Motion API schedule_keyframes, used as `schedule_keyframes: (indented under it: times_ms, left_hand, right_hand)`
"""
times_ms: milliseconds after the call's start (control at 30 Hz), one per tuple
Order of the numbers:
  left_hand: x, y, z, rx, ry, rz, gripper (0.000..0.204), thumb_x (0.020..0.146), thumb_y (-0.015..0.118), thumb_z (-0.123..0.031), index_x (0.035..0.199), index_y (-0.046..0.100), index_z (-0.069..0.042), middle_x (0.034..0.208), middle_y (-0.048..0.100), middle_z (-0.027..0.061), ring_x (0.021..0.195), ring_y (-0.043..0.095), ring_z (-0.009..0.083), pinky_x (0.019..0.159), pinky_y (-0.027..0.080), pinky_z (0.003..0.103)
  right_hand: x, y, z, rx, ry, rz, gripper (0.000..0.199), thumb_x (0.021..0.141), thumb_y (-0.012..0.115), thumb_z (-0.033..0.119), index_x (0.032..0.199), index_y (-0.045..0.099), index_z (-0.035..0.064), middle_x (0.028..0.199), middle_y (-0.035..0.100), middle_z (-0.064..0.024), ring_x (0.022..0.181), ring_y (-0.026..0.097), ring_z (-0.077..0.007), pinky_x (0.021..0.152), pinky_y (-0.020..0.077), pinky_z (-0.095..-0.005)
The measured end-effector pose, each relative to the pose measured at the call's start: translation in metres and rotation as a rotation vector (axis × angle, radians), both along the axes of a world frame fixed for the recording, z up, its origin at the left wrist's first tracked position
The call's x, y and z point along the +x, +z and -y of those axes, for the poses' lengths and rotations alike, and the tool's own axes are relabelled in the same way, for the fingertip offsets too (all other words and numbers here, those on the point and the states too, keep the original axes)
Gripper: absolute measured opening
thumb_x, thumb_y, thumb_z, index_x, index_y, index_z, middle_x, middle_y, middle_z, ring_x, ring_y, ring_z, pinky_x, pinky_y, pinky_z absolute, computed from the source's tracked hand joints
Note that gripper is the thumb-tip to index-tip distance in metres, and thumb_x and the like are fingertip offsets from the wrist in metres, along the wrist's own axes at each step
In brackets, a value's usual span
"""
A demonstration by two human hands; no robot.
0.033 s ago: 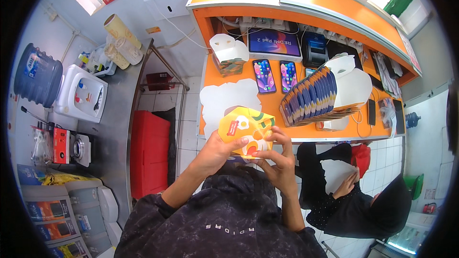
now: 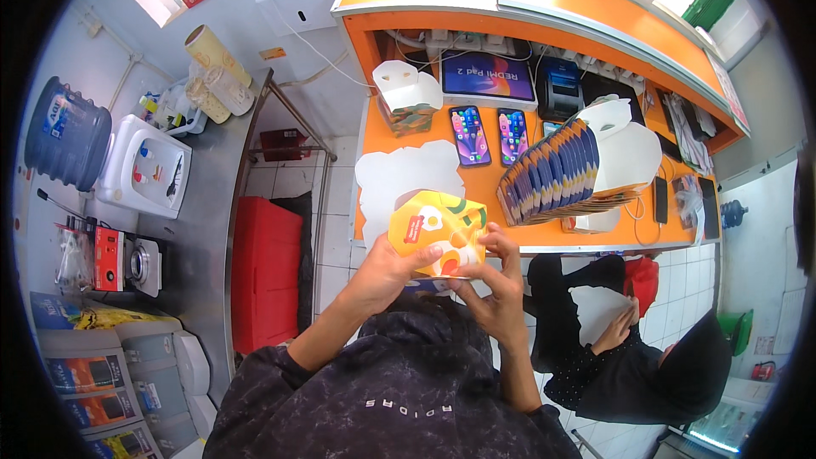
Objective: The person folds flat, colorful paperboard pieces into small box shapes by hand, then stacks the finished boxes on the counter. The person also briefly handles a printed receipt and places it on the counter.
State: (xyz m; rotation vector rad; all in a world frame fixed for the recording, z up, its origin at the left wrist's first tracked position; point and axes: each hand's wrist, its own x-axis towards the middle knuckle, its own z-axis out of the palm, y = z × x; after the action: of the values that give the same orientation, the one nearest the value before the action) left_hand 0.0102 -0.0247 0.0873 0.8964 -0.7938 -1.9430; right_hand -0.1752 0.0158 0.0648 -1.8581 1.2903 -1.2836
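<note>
1. Pinching from both sides in the head view, the left hand (image 2: 376,275) and right hand (image 2: 496,289) clamp a yellow carton (image 2: 433,223) near the counter's (image 2: 481,180) front edge.
2. It seems light, springy-stiff, easily creased, perhaps slick; its folded edges should hold best.
3. Smooth printed card, angular; beyond lies flat white lobed card (image 2: 408,166).

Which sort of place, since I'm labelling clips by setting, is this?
Probably a small takeaway's work area: the egg-printed yellow carton, the row of nested cartons on the orange counter, and the water dispenser by a steel worktop suggest it.
</note>
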Motion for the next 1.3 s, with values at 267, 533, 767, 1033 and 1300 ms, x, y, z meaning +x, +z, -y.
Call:
schedule_keyframes:
  times_ms: [267, 533, 767, 1033, 1300]
  left_hand:
    - [-0.012, -0.001, -0.007, -0.09, 0.117, -0.023, 0.036, 0.092, 0.064, -0.009, 0.124, 0.05, 0.002, 0.117, 0.061, 0.0087, 0.107, 0.06, 0.0148, 0.089, 0.052, 0.031]
    - [-0.021, -0.002, -0.014, -0.09, 0.145, -0.076, 0.038, 0.094, 0.058, -0.005, 0.13, 0.045, -0.001, 0.123, 0.057, 0.0088, 0.112, 0.059, 0.02, 0.095, 0.052, 0.036]
    - [-0.023, -0.006, -0.015, -0.121, 0.134, -0.091, 0.039, 0.095, 0.057, -0.004, 0.131, 0.044, -0.001, 0.125, 0.056, 0.0089, 0.115, 0.057, 0.0185, 0.096, 0.05, 0.035]
    - [-0.017, 0.0, -0.013, 0.019, -0.011, -0.168, 0.037, 0.097, 0.055, -0.007, 0.132, 0.043, -0.001, 0.123, 0.055, 0.008, 0.115, 0.055, 0.0157, 0.096, 0.05, 0.033]
    - [-0.017, -0.016, 0.003, -0.067, -0.055, 0.045, 0.037, 0.097, 0.056, -0.013, 0.131, 0.045, -0.002, 0.126, 0.055, 0.0063, 0.113, 0.055, 0.0151, 0.096, 0.046, 0.03]
  right_hand:
    - [0.018, 0.002, 0.002, 0.07, -0.175, 0.268, 0.016, 0.077, 0.079, 0.013, 0.081, 0.067, 0.0044, 0.123, 0.046, -0.0121, 0.124, 0.047, -0.0339, 0.1, 0.0426, -0.0415]
    - [0.017, 0.005, 0.009, 0.173, -0.138, 0.518, 0.018, 0.075, 0.07, -0.001, 0.069, 0.053, 0.0011, 0.124, 0.043, -0.0141, 0.126, 0.049, -0.0344, 0.104, 0.0407, -0.041]
    - [0.014, 0.013, 0.011, 0.254, -0.109, 0.554, 0.02, 0.077, 0.07, -0.002, 0.073, 0.051, 0.0016, 0.122, 0.042, -0.0136, 0.124, 0.049, -0.0326, 0.104, 0.041, -0.0396]
    - [0.004, 0.003, 0.014, 0.366, 0.003, 0.63, 0.034, 0.083, 0.075, 0.007, 0.101, 0.046, 0.0029, 0.115, 0.042, -0.0111, 0.113, 0.05, -0.0179, 0.1, 0.0426, -0.03]
    - [0.013, -0.025, 0.015, 0.205, -0.115, 0.362, 0.066, 0.074, 0.083, 0.015, 0.123, 0.04, 0.003, 0.128, 0.041, -0.0179, 0.122, 0.045, -0.0294, 0.102, 0.0413, -0.0387]
